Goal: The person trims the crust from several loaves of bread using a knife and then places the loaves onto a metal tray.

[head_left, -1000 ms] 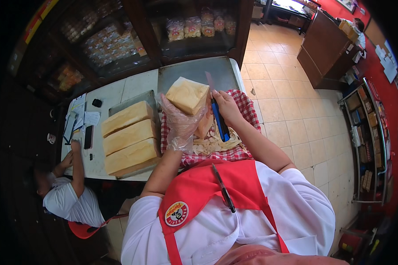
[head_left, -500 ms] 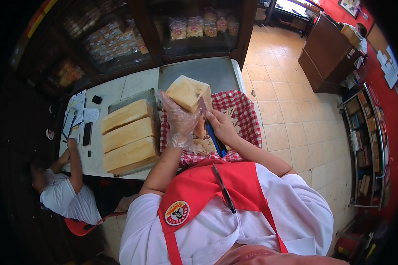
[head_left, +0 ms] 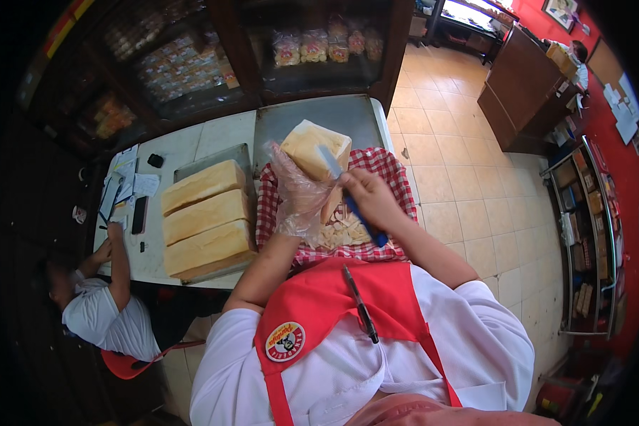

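A pale bread loaf (head_left: 307, 148) is tilted up in my left hand (head_left: 297, 195), which wears a clear plastic glove and is closed around its lower side. My right hand (head_left: 370, 195) is bare and grips a blue-handled utility knife (head_left: 366, 226). The knife's grey blade lies against the near face of the loaf. Below both hands is a basket lined with red-and-white checked cloth (head_left: 399, 190), holding thin strips of cut crust (head_left: 342, 233). Part of the basket is hidden behind my hands and the loaf.
Three whole loaves (head_left: 207, 220) lie side by side on a metal tray to the left. Beyond the basket is a grey metal sheet (head_left: 348, 117). At the table's left end a seated person (head_left: 113, 312) is by papers and a phone (head_left: 140, 214). Dark glass cabinets stand behind.
The loaf and my left hand have shifted slightly right. My right hand has moved right, and the blade has come higher across the loaf's face.
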A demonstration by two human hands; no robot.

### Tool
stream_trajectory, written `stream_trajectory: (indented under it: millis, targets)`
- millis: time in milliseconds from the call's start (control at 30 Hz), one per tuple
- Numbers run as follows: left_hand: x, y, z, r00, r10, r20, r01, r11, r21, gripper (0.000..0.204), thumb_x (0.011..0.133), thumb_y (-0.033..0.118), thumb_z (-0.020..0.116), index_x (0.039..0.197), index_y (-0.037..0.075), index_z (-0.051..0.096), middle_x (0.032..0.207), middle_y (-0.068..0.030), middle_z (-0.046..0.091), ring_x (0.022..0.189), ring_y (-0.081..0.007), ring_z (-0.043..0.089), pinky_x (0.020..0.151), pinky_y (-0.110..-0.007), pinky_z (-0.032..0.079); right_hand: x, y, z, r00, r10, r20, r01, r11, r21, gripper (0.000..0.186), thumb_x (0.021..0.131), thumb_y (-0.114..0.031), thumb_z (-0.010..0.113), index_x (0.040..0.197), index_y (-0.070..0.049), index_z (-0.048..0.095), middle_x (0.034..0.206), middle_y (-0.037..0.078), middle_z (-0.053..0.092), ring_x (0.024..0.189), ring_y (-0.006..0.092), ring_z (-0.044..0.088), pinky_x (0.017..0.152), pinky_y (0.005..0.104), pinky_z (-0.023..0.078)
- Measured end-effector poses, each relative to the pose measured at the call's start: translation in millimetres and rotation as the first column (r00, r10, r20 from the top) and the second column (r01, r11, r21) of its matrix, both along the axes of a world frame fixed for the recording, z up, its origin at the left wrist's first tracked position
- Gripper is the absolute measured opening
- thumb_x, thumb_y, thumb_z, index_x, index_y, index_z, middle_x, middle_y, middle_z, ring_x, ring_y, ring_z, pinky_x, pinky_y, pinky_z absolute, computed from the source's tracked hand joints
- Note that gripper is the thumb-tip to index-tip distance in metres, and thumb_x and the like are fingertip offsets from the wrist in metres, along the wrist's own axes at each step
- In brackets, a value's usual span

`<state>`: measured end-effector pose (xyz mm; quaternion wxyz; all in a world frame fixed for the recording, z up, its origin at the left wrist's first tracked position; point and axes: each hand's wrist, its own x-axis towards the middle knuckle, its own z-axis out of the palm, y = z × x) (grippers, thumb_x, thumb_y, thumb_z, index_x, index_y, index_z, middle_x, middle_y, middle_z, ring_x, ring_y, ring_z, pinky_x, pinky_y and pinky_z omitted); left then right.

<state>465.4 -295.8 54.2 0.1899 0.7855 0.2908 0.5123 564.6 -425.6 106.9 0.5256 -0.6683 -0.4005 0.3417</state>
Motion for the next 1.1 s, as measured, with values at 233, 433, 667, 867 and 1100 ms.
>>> stream_trajectory:
  millis: [233, 433, 667, 867, 1100]
  targets:
    - [-5, -28, -4, 1.0, 0.003, -0.017, 0.0, 0.986, 0.169, 0.124, 0.063, 0.04, 0.085, 0.144, -0.007, 0.003, 0.137, -0.0364, 0.026, 0.119, -0.0534, 0.038, 0.099, -0.057, 0.036, 55, -10, 37, 0.835, 0.081, 0.545, 0.058, 0.97, -0.234, 0.034, 0.095, -0.03, 0.052, 0.1, 0.002, 0.064, 0.081, 0.018, 0.064, 0.076, 0.0289, 0.062, 0.075, 0.0392, 0.048]
    - [-1, -25, -6, 0.993, -0.094, 0.067, 0.087, 0.992, 0.094, 0.122, 0.064, 0.036, 0.085, 0.144, -0.005, 0.003, 0.136, -0.0384, 0.024, 0.121, -0.0547, 0.035, 0.099, -0.06, 0.033, 67, -21, 43, 0.844, 0.197, 0.499, -0.057, 0.958, -0.282, 0.036, 0.095, -0.032, 0.052, 0.099, 0.001, 0.064, 0.081, 0.019, 0.065, 0.076, 0.0282, 0.062, 0.075, 0.0382, 0.047]
    - [-2, -27, 0, 0.997, -0.068, 0.037, 0.062, 0.989, 0.136, 0.121, 0.065, 0.034, 0.086, 0.142, -0.009, 0.004, 0.134, -0.038, 0.027, 0.116, -0.0534, 0.04, 0.096, -0.057, 0.038, 69, -20, 50, 0.887, 0.255, 0.385, -0.091, 0.914, -0.395, 0.037, 0.095, -0.034, 0.053, 0.099, 0.0, 0.064, 0.08, 0.014, 0.065, 0.075, 0.0211, 0.06, 0.075, 0.036, 0.047]
    - [1, -23, 7, 0.995, -0.1, 0.01, 0.097, 0.98, 0.172, 0.122, 0.064, 0.034, 0.086, 0.142, -0.01, 0.003, 0.133, -0.0377, 0.03, 0.116, -0.0521, 0.042, 0.096, -0.054, 0.04, 75, -7, 41, 0.949, 0.257, 0.183, -0.17, 0.904, -0.392, 0.032, 0.095, -0.033, 0.054, 0.1, -0.003, 0.066, 0.083, 0.006, 0.065, 0.079, 0.0132, 0.06, 0.074, 0.0294, 0.047]
    - [-16, 24, 32, 0.746, -0.531, 0.403, 0.653, 0.703, -0.281, 0.099, 0.075, 0.028, 0.078, 0.147, 0.0, 0.016, 0.136, -0.0166, 0.044, 0.12, -0.0245, 0.05, 0.1, -0.037, 0.042, 86, -39, 24, 0.945, 0.285, -0.16, -0.316, 0.921, -0.227, 0.028, 0.095, -0.029, 0.056, 0.094, -0.003, 0.065, 0.075, 0.001, 0.061, 0.064, 0.0094, 0.054, 0.06, 0.0249, 0.046]
